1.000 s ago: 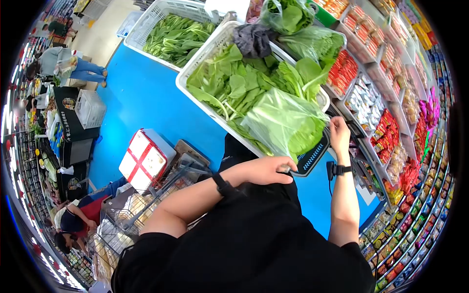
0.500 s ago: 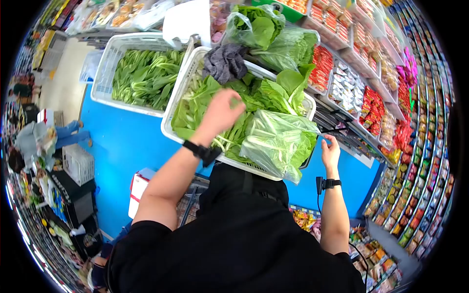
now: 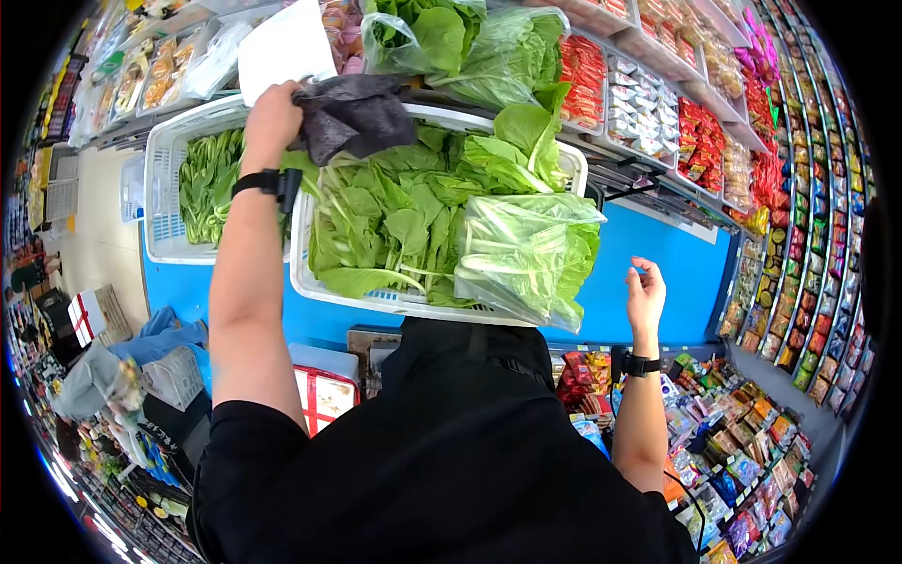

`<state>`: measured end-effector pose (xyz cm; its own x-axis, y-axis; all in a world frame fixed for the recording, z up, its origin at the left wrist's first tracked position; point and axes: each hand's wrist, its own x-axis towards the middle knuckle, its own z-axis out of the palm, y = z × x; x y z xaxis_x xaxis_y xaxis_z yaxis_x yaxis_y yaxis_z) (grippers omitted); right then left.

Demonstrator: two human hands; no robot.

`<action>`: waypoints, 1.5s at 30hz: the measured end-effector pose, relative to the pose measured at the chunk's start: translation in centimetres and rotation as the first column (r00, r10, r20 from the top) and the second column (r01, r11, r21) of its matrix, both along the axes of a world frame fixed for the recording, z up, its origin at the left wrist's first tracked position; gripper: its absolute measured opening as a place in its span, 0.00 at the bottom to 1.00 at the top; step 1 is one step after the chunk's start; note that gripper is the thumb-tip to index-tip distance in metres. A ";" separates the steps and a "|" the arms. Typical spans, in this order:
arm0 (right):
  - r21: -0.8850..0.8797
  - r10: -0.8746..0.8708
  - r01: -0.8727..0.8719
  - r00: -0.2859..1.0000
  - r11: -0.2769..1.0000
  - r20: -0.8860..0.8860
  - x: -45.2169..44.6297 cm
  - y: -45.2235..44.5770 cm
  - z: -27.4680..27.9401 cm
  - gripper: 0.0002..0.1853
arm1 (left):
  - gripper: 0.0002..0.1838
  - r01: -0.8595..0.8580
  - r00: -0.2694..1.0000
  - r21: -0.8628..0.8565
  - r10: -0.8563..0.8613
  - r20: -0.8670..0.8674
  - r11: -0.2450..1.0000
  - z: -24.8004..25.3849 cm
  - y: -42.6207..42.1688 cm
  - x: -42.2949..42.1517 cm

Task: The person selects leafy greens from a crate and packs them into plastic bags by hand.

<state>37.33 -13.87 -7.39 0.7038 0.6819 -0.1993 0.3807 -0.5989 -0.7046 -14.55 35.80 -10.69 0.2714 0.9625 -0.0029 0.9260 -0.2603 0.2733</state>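
My left hand (image 3: 272,120) is closed on one end of a dark grey cloth (image 3: 353,115), which hangs over the back left rim of a white crate (image 3: 324,288). Loose leafy greens (image 3: 395,221) fill that crate. On its right side lies a clear plastic bag of greens (image 3: 526,258), overhanging the front rim a little. To the right of the bag, apart from it, my right hand (image 3: 645,289) hangs with loosely bent fingers and nothing in them.
A second white crate (image 3: 160,202) of greens stands to the left. Bagged greens (image 3: 507,56) lie behind the crates. Snack bins (image 3: 639,113) line the back right. A person (image 3: 99,376) is at the far left.
My left hand has gone from above the greens to the cloth, gripping it and pulling it leftward. My right hand has come away from the bag's corner. The view has shifted.
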 end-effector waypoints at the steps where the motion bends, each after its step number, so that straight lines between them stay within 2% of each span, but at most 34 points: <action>1: 0.022 -0.013 0.013 1.000 1.000 -0.017 -0.1 -0.1 0.0 0.09 | 0.21 0.021 1.000 -0.099 -0.021 0.003 0.995 1.8 -0.3 -0.1; 2: 0.023 -0.019 0.020 1.000 1.000 -0.022 0.0 -0.2 -0.3 0.09 | 0.21 0.027 1.000 -0.098 -0.027 -0.003 0.995 2.7 -1.5 0.4; 3: 0.027 -0.033 0.033 0.999 0.999 -0.023 0.0 -0.5 -0.5 0.09 | 0.22 0.020 0.996 -0.328 0.011 0.092 0.945 3.6 -3.2 1.7; 4: 0.030 -0.045 0.046 0.999 0.998 -0.024 0.0 -0.8 -0.8 0.08 | 0.22 0.032 0.982 -0.539 0.073 0.172 0.842 4.4 -4.9 2.8; 6: 0.006 -0.048 0.048 0.998 0.999 -0.035 -0.5 -0.9 -1.0 0.08 | 0.22 0.381 0.895 -0.378 -0.235 0.378 0.844 0.0 -9.5 4.2; 7: -0.021 -0.046 0.046 0.998 0.999 -0.038 -0.8 -0.9 -1.1 0.08 | 0.22 0.495 0.851 -0.292 -0.389 0.352 0.818 -0.1 -12.0 5.8; 8: -0.014 -0.036 0.036 0.998 0.999 -0.045 -0.9 -0.7 -1.7 0.08 | 0.21 0.540 0.817 -0.247 -0.431 0.382 0.805 -0.7 -14.0 7.4; 9: -0.016 -0.032 0.031 0.998 0.999 -0.060 -1.0 -0.7 -2.4 0.08 | 0.21 0.513 0.813 -0.265 -0.363 0.455 0.816 -0.5 -15.7 9.2; 11: -0.030 -0.011 0.008 0.996 1.000 -0.088 -1.1 -0.4 -3.2 0.08 | 0.19 0.425 0.762 -0.165 -0.254 0.596 0.890 -2.4 -17.0 12.1; 13: -0.023 0.005 -0.008 0.994 1.000 -0.114 -1.1 0.5 -3.4 0.08 | 0.17 0.194 0.725 -0.125 -0.057 0.686 0.973 -3.4 -17.0 15.2; 16: -0.033 0.020 -0.025 0.991 0.999 -0.133 -1.7 2.5 -2.2 0.08 | 0.18 -0.009 0.649 -0.039 0.035 0.760 0.999 -3.0 -15.8 18.4; 17: -0.039 0.039 -0.044 0.993 0.998 -0.110 -1.9 3.1 -1.8 0.08 | 0.18 -0.012 0.648 -0.040 0.038 0.760 0.999 -3.0 -15.7 18.2; 19: -0.043 0.060 -0.063 0.995 0.997 -0.081 -1.9 3.6 -1.1 0.08 | 0.20 0.108 0.598 -0.019 -0.050 0.800 0.994 -3.1 -15.2 18.3; 20: -0.040 0.054 -0.058 0.995 0.998 -0.082 -1.8 3.6 -0.8 0.08 | 0.20 0.105 0.656 0.073 -0.124 0.744 0.992 -3.2 -14.2 16.9; 21: -0.038 0.046 -0.049 0.996 0.998 -0.082 -1.7 3.4 -0.5 0.08 | 0.13 0.040 0.636 0.050 -0.064 0.769 0.998 -3.7 -13.2 15.2; 22: -0.036 0.036 -0.039 0.996 0.999 -0.077 -1.6 3.0 -0.3 0.08 | 0.08 -0.018 0.721 0.066 -0.032 0.693 0.998 -4.4 -11.9 12.8; 23: -0.007 0.033 -0.033 0.996 0.999 -0.086 -1.4 2.4 -0.3 0.08 | 0.06 -0.114 0.775 0.024 0.074 0.628 0.993 -6.3 -10.6 10.7; 25: 0.018 0.022 -0.020 0.996 1.000 -0.090 -1.3 1.4 -0.3 0.08 | 0.11 -0.150 0.925 -0.057 0.161 0.344 0.987 -9.6 -8.8 6.2; 26: 0.006 0.019 -0.018 0.994 1.000 -0.109 -1.5 1.1 -0.4 0.08 | 0.19 -0.084 0.953 -0.066 0.100 0.285 0.994 -12.0 -8.0 4.1; 27: -0.004 0.017 -0.017 0.992 1.000 -0.127 -1.7 1.0 -0.5 0.08 | 0.22 -0.024 0.974 -0.037 0.032 0.226 0.999 -13.7 -7.6 2.9; 29: -0.015 0.018 -0.020 0.989 1.000 -0.146 -2.2 1.2 -0.6 0.08 | 0.25 0.041 0.985 -0.015 -0.038 0.168 0.999 -14.7 -7.4 2.6; 31: -0.022 0.024 -0.028 0.986 0.999 -0.162 -2.8 1.6 -0.5 0.07 | 0.30 -0.035 0.991 -0.148 0.054 0.124 0.988 -14.4 -7.5 3.3; 32: -0.025 0.023 -0.027 0.987 0.999 -0.160 -3.0 1.8 -0.4 0.07 | 0.30 -0.034 0.991 -0.151 0.053 0.126 0.988 -14.3 -7.7 3.7; 34: -0.004 0.030 -0.031 0.983 1.000 -0.179 -3.6 2.2 0.0 0.08 | 0.31 -0.148 0.969 -0.351 0.207 0.137 0.925 -13.6 -7.8 4.3; 38: -0.010 0.049 -0.051 0.985 0.999 -0.165 -3.5 1.7 -0.3 0.08 | 0.28 -0.139 0.988 -0.298 0.151 0.019 0.945 -16.2 -8.9 3.4; 40: -0.035 0.023 -0.030 0.985 0.999 -0.170 -3.7 1.9 -0.2 0.08 | 0.25 -0.022 0.990 -0.037 0.017 -0.137 0.999 -16.7 -9.8 3.3; 41: -0.037 0.026 -0.033 0.985 0.999 -0.172 -3.8 1.8 -0.3 0.08 | 0.25 -0.025 0.990 -0.038 0.019 -0.139 0.999 -16.9 -10.0 3.2; 43: -0.042 0.036 -0.043 0.986 0.998 -0.164 -3.8 1.7 -0.5 0.07 | 0.25 -0.074 0.986 -0.159 0.049 -0.158 0.985 -14.5 -10.3 4.2; 45: -0.044 0.040 -0.047 0.986 0.998 -0.160 -4.2 1.8 -0.5 0.07 | 0.22 -0.073 0.982 -0.175 0.041 -0.182 0.982 -14.5 -9.5 4.5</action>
<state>33.11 -12.03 -7.91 0.6304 0.6983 -0.3390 0.2926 -0.6182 -0.7295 -10.07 26.32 -25.23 0.1958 0.9555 -0.2204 0.9757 -0.1673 0.1414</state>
